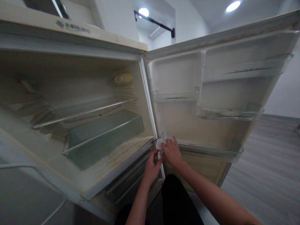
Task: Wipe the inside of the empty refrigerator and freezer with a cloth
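An old fridge (126, 47) stands with its door (174, 120) swung open to the right. At the hinge, low on the door's inner edge, my right hand (172, 152) presses a white cloth or tissue (160, 143) with closed fingers. Just below and left of it is my left hand (152, 165), its thumb and fingertips near the lower end of the white piece; whether they grip it is unclear. Inside the fridge are a glass shelf (93, 110) and a greenish clear drawer (107, 142).
Clear racks (175, 97) line the door. A yellowish lamp cover (124, 78) sits on the fridge's inner wall. Below are lower drawers (128, 178). A white cable (35, 168) hangs at the left. My dark-clothed knee (174, 200) is under my arms.
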A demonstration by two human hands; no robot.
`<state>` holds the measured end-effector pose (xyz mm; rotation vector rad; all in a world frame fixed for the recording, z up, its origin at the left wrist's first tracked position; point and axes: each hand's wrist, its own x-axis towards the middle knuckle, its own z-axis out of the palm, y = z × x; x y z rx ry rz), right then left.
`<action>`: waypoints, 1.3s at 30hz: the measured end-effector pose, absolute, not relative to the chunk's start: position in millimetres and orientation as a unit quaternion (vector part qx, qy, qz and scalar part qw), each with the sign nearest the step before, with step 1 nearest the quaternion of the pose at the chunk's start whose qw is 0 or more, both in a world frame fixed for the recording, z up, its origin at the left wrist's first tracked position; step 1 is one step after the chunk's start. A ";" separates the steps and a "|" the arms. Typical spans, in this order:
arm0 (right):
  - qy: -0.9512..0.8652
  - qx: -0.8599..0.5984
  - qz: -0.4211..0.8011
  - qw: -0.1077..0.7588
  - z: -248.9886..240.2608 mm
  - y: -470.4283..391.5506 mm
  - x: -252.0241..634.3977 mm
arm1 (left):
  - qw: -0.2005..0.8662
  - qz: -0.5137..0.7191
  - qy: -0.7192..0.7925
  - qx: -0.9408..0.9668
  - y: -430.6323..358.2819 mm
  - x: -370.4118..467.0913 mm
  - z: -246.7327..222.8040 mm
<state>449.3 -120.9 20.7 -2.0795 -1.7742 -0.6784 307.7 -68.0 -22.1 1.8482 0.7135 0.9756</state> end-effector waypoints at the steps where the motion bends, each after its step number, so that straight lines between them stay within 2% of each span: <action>1: -0.617 -0.730 -0.241 0.165 22.3 -116.7 446.0 | 0.465 0.400 0.300 0.731 -67.9 309.8 -26.4; 5: -0.614 -0.729 -0.249 0.173 26.2 -107.0 439.8 | 0.494 0.430 0.299 0.694 -66.9 325.0 -35.3; 9: -0.622 -0.704 -0.289 0.185 18.9 -113.2 445.8 | 0.465 0.435 0.294 0.713 -67.1 329.3 -32.9; 16: -0.611 -0.689 -0.345 0.183 -0.4 -161.5 483.3 | 0.319 0.451 0.228 0.802 -79.5 320.9 -27.7; 22: -0.566 -0.720 -0.342 0.208 1.6 -208.7 530.1 | 0.213 0.400 0.205 0.868 -78.6 336.4 -19.0; 25: -0.543 -0.735 -0.347 0.209 12.0 -211.8 545.3 | 0.127 0.371 0.216 0.894 -76.2 350.3 -11.9; 28: -0.541 -0.758 -0.317 0.178 27.7 -194.6 546.8 | 0.046 0.353 0.246 0.901 -75.7 360.6 -5.5; 31: -0.570 -0.780 -0.229 0.124 43.7 -164.9 533.2 | -0.002 0.341 0.259 0.903 -76.7 365.9 -2.9; 34: -0.598 -0.779 -0.163 0.092 53.9 -137.5 513.3 | -0.019 0.340 0.263 0.903 -78.1 369.8 -3.9; 39: -0.610 -0.774 -0.151 0.075 57.3 -122.5 497.7 | -0.005 0.340 0.270 0.901 -78.3 375.1 -3.3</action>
